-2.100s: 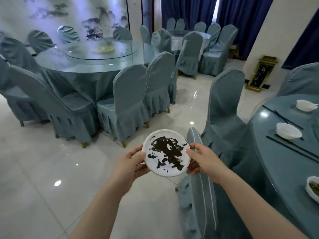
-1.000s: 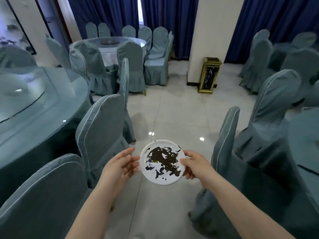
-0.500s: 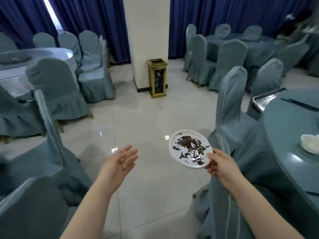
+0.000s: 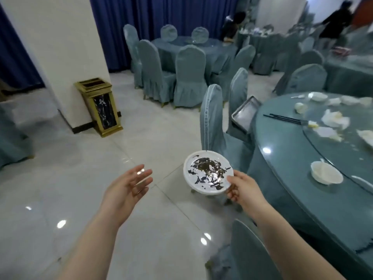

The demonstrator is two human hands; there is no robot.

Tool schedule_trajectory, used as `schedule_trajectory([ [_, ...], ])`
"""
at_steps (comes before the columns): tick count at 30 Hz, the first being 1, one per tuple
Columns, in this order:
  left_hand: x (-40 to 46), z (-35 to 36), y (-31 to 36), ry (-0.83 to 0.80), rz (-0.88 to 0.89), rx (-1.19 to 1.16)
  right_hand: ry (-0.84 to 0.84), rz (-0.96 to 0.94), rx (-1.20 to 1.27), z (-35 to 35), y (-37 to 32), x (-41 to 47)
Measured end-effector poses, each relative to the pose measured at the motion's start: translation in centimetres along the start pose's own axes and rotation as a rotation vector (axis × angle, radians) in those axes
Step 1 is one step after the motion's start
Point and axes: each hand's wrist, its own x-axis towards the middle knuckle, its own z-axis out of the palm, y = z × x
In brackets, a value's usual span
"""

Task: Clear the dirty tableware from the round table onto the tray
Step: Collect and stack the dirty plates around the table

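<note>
One dirty white plate [image 4: 207,172] smeared with dark sauce, pinched at its near edge by the right hand [image 4: 243,190] and held out over the floor. The left hand [image 4: 126,188] is empty, fingers spread, palm up. One metal tray [image 4: 244,113] sits on a chair beside the round table [image 4: 286,158], with one white bowl [image 4: 326,175] near its edge and two black chopsticks [image 4: 286,119] further back.

The white plate [image 4: 207,172] is showing dark smears. The desk [image 4: 298,170] and chairs [image 4: 212,118] are wearing teal-grey cloth; the curtains [image 4: 161,15] are hanging deep blue; the bin [image 4: 99,106] is gleaming gold and black.
</note>
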Motion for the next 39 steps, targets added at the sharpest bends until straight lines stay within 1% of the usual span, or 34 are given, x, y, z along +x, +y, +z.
schedule_trajectory([
  [5,11.1,5.5,2.8,-0.167,-0.109,0.100,0.240,0.056,0.159,-1.5,-1.1,4.0],
  [10,20.2,13.9,2.2,-0.335,-0.256,0.194,0.476,0.097,0.256,-5.8,-2.0,8.1],
  [14,26.1,21.2,0.4,-0.472,-0.320,0.274,0.598,0.084,0.290,-9.2,-2.7,12.9],
  [18,30.7,28.4,-1.5,-0.567,-0.357,0.364,0.693,0.086,0.363,-12.4,-3.7,17.6],
  [23,34.8,35.7,-3.4,-0.658,-0.415,0.423,0.776,0.114,0.389,-15.4,-4.9,22.3],
  [26,37.6,39.4,-5.1,-0.688,-0.469,0.466,0.780,0.139,0.404,-16.6,-5.5,25.2],
  [31,44.2,45.7,-8.0,-0.717,-0.503,0.562,0.789,0.170,0.384,-19.0,-6.5,31.5],
  [35,49.6,49.7,-10.0,-0.730,-0.618,0.629,0.789,0.211,0.402,-20.4,-7.3,36.8],
  [37,51.8,51.6,-10.9,-0.780,-0.643,0.652,0.800,0.209,0.403,-21.1,-7.4,39.6],
  [39,53.8,53.2,-11.8,-0.790,-0.664,0.674,0.821,0.216,0.418,-21.9,-7.5,41.8],
])
